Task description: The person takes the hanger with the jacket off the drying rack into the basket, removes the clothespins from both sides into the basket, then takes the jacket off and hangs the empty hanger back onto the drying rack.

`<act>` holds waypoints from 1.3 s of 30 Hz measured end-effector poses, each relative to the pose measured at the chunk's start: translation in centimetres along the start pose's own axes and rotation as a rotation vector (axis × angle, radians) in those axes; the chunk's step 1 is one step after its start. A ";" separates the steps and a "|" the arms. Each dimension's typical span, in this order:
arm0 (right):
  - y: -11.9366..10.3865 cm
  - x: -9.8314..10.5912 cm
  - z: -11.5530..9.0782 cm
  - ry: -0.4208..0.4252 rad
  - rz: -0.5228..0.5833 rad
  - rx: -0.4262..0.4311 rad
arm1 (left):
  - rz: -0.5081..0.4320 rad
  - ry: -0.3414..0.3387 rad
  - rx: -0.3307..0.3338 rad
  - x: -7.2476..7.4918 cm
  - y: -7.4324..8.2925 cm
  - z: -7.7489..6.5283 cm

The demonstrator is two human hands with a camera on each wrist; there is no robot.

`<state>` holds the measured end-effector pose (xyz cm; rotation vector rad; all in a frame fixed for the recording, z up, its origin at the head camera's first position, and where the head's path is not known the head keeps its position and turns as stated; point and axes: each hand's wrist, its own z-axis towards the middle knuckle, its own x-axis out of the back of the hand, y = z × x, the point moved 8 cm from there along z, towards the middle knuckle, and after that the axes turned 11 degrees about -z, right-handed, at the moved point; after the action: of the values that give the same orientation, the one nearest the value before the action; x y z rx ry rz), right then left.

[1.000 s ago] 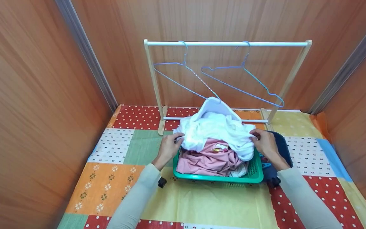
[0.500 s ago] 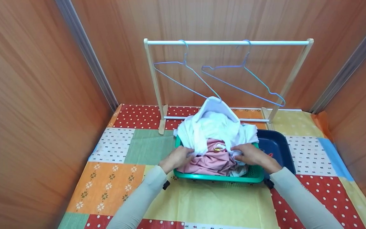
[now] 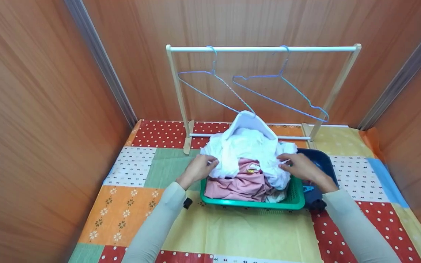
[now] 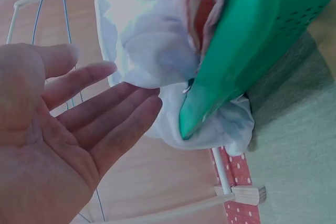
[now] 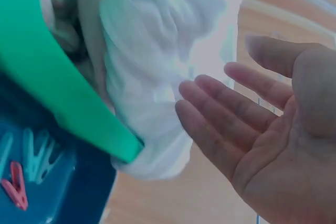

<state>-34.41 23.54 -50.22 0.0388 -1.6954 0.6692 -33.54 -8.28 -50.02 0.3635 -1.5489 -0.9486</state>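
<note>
A white garment (image 3: 250, 144) with a raised hood-like peak lies bunched over the back of a green basket (image 3: 250, 204). In front of it, a pink garment (image 3: 238, 186) fills the basket. My left hand (image 3: 198, 170) is at the white cloth's left side; the left wrist view shows its fingers (image 4: 113, 121) extended, fingertips right at the cloth's edge. On the opposite side, my right hand (image 3: 300, 166) reaches over the basket's right rim. In the right wrist view its fingers (image 5: 220, 121) are spread beside the white cloth, with nothing gripped.
Behind the basket stands a rack (image 3: 247, 49) with two wire hangers, the left one (image 3: 196, 71) and the right one (image 3: 258, 76). A dark blue tray (image 3: 325, 160) with clothespins (image 5: 37, 156) sits to the right. Wood-grain panels surround the patchwork cloth (image 3: 170, 164).
Both hands gripped the white garment's sides, drew its edges inward and forward over the pink one, then moved back outward and away, letting go of the cloth.
</note>
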 end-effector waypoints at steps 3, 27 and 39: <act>1.1 1.2 0.3 0.042 0.024 -0.034 | -0.004 0.055 -0.010 1.0 -0.2 0.7; 10.7 0.1 5.0 0.031 0.202 -0.365 | -0.467 0.117 0.438 0.3 -11.7 5.2; 11.4 0.6 5.0 0.097 0.251 -0.431 | -0.653 0.198 0.473 0.5 -12.6 5.9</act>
<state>-43.30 30.96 -54.68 -0.5093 -1.7330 0.4664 -42.68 -14.26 -58.64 1.3189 -1.4795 -0.9811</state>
